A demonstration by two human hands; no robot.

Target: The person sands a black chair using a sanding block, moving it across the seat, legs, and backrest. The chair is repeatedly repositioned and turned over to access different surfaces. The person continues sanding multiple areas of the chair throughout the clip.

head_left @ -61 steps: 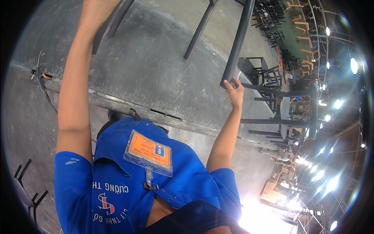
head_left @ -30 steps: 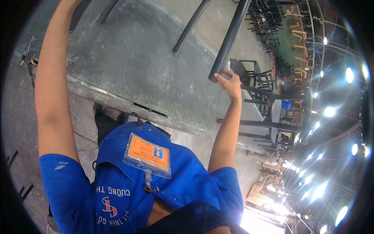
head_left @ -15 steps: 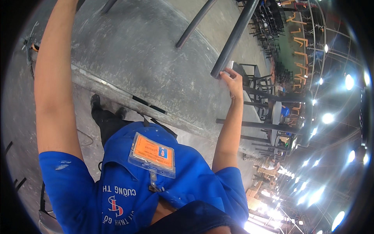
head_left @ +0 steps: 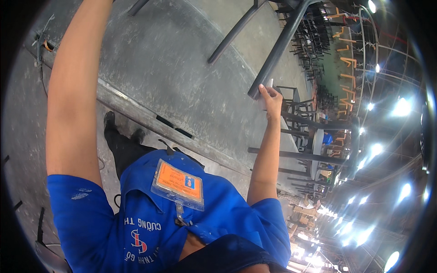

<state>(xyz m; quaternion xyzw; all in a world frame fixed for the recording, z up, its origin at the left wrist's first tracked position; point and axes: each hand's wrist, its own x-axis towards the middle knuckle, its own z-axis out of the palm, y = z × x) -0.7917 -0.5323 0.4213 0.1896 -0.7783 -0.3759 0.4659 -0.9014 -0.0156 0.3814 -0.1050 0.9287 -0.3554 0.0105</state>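
My right hand [head_left: 271, 101] is closed at the end of a dark, round furniture leg [head_left: 278, 48]. The thumb presses on the leg near its tip. A thin white piece [head_left: 271, 83] sticks up between the fingers; its material is too small to make out. A second dark leg [head_left: 232, 36] slants beside the first, and both run up to a dark frame cut off by the top edge. My left forearm [head_left: 75, 77] reaches up past the top edge, so the left hand is out of sight.
A worn grey surface [head_left: 168, 59] lies in front of me, with a pale ledge [head_left: 136, 111] along its near side. Dark chairs [head_left: 309, 41] are stacked farther off at the right. More dark legs [head_left: 300, 154] stand beyond my right forearm. A cable [head_left: 40, 59] lies at the left.
My right hand has moved slightly down along with the leg's end, and its thumb now lies over the leg. The left forearm has shifted to the right. The view has tilted a little.
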